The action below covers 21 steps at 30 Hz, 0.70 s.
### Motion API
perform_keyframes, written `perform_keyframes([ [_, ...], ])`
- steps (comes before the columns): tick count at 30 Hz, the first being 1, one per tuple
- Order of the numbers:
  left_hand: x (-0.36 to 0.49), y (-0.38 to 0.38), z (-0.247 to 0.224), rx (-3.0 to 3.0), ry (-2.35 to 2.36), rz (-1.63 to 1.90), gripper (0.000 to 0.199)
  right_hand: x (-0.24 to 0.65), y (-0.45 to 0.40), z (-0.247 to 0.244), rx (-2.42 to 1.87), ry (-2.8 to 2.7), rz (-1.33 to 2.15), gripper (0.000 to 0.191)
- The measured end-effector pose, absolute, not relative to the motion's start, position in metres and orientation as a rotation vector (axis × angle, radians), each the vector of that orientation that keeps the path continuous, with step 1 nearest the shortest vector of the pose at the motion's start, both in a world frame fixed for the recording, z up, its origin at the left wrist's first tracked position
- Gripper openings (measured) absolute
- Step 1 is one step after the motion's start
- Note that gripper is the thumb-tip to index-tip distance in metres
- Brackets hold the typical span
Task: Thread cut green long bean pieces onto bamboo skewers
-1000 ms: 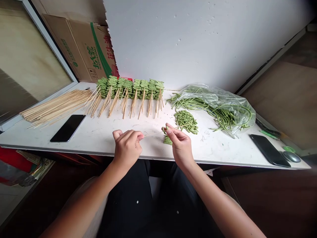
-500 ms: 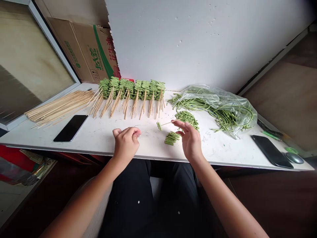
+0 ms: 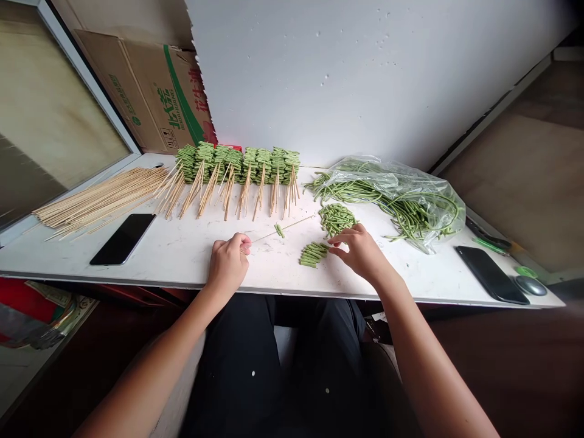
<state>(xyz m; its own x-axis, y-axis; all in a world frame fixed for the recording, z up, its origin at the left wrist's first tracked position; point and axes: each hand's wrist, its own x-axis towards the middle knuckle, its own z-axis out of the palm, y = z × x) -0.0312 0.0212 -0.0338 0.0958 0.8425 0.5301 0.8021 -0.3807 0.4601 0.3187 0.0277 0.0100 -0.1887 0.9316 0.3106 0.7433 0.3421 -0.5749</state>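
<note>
My left hand [image 3: 229, 258] is closed on the end of a thin bamboo skewer [image 3: 298, 221] that points up and to the right above the table. Threaded partway along it are short green bean pieces [image 3: 279, 230]. My right hand [image 3: 358, 250] is at the right end of a small row of cut green beans [image 3: 312, 254], thumb and forefinger slightly apart at the nearest pieces. Just behind that hand lies a heap of cut beans [image 3: 336, 218].
Finished bean skewers [image 3: 237, 165] are stacked along the wall, sticks forward. Loose skewers [image 3: 104, 198] and a phone [image 3: 123, 239] lie left. Long beans in a plastic bag [image 3: 401, 198], a black phone-like slab [image 3: 491, 275] and a mouse-like object [image 3: 530, 286] are right.
My right hand has left the skewer's far end and moved down to the row of cut beans. The threaded bean pieces are closer to my left hand, which keeps its grip.
</note>
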Motion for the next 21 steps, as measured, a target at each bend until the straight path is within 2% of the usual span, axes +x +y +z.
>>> perform_keyframes([
  [4,-0.030,0.022,-0.034,2.304,1.692,1.177,0.020,0.317,0.030,0.003,-1.471,-2.009,0.350,0.011],
  [10,-0.028,0.020,-0.035,2.332,1.663,1.183,0.021,0.317,0.030,0.007,-1.483,-1.925,0.352,0.030],
  [16,-0.027,0.019,-0.040,2.332,1.637,1.255,0.019,0.307,0.028,0.021,-1.282,-1.362,1.019,0.042],
  [21,-0.028,0.020,-0.043,2.297,1.653,1.283,0.019,0.297,0.025,0.023,-1.129,-1.108,1.318,0.033],
])
